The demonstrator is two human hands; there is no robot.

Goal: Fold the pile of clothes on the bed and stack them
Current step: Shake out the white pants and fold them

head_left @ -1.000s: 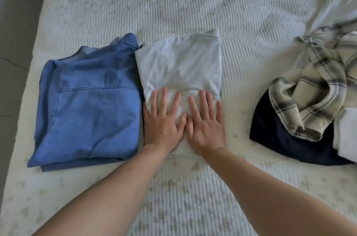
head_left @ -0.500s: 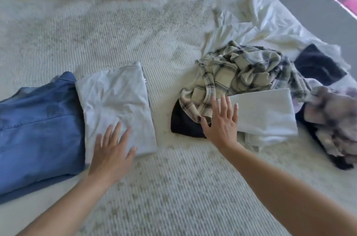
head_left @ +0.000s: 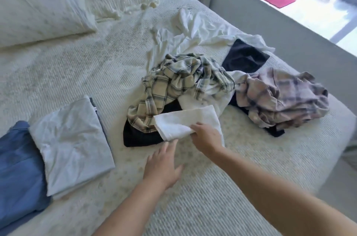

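Now, from the head camera, the right hand [head_left: 205, 137] pinches the near edge of a folded white cloth [head_left: 185, 122], fingers curled over it, at the front of the loose pile beside a crumpled beige plaid shirt [head_left: 179, 85] and a black garment [head_left: 139, 137]. The left hand [head_left: 164, 164] reaches toward that cloth with fingers straight and slightly spread (whether the tips touch it is unclear). A folded pale grey shirt [head_left: 73, 143] lies well left, touching folded blue denim [head_left: 17, 174] on the white ribbed bedspread [head_left: 77, 66].
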